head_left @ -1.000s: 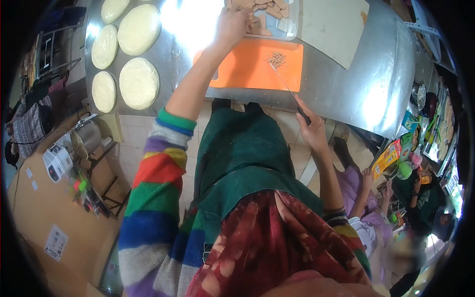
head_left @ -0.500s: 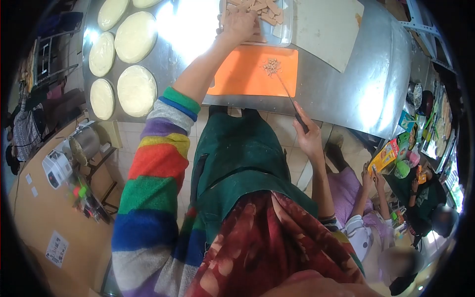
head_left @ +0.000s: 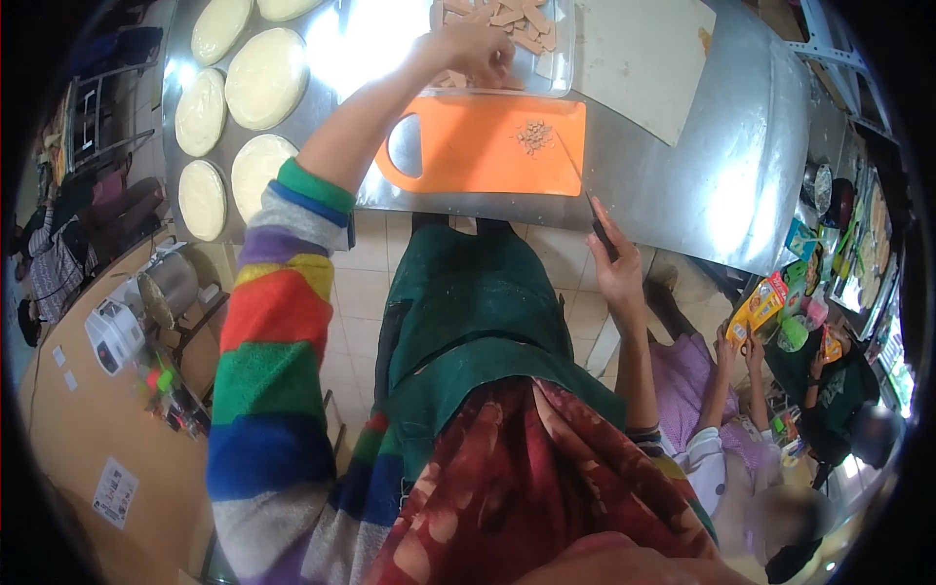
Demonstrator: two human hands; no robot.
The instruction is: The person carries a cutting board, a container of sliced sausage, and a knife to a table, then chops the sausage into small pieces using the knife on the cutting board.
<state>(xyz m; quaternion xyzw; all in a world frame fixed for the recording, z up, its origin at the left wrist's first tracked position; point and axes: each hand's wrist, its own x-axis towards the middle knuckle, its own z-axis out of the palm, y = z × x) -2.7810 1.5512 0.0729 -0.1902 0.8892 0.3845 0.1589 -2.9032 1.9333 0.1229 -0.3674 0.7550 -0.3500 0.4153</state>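
My left hand (head_left: 475, 53) is in the clear tray (head_left: 561, 73), fingers bent down among flat light-brown pieces (head_left: 522, 21); what its fingertips grip is too small to make out. My right hand (head_left: 618, 268) is closed on the dark handle of a knife (head_left: 604, 237), beyond the near edge of the orange cutting board (head_left: 468, 146). The thin blade points up and left over the board's right end. Small chopped brown bits (head_left: 534, 138) lie in a little heap on the board, left of the blade.
Several pale round dough discs (head_left: 266, 78) lie at the left of the metal table (head_left: 673, 205). A whitish board (head_left: 639, 63) is right of the tray. At the right, another person's hands hold a yellow packet (head_left: 756, 310). A white machine (head_left: 115, 333) stands at the left.
My left hand has shifted within the tray, its wrist swinging left and uncovering the orange board's handle hole. My right hand has drawn slightly away from the chopped bits with the knife.
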